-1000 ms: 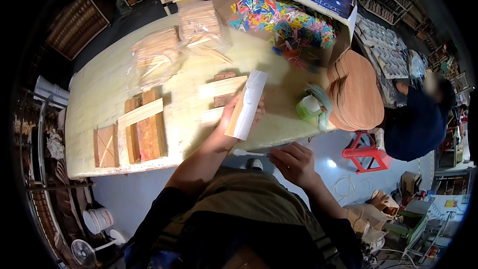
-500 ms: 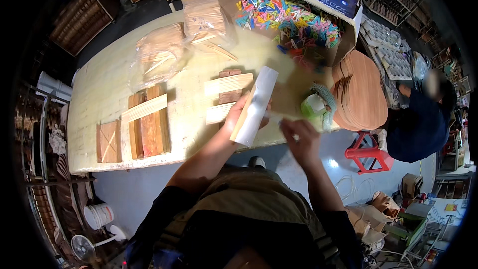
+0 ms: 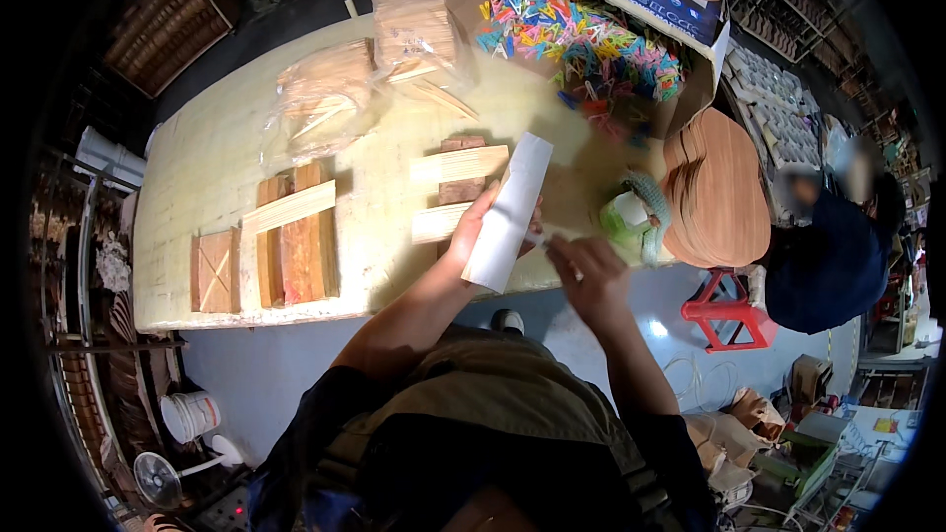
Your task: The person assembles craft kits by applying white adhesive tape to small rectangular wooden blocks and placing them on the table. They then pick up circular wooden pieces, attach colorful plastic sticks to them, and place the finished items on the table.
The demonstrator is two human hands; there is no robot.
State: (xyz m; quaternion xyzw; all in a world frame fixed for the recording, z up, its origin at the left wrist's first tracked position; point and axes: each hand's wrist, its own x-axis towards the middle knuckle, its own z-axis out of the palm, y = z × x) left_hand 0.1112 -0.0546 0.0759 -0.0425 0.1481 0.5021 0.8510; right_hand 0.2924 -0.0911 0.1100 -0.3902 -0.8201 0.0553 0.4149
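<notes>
We see the white sheet (image 3: 508, 212) at frame centre, tilted upright over the table (image 3: 197, 153) edge — our left hand (image 3: 475, 229) grips its lower half. Our right hand (image 3: 588, 276), fingers curled narrow, sits just right of it, near the green tape roll (image 3: 631, 222) — whether it pinches anything we cannot tell.

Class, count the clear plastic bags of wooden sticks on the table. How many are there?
2: one plastic bag lies mid-table, the other bag beside it by the box of coloured pieces. More may be hidden.
</notes>
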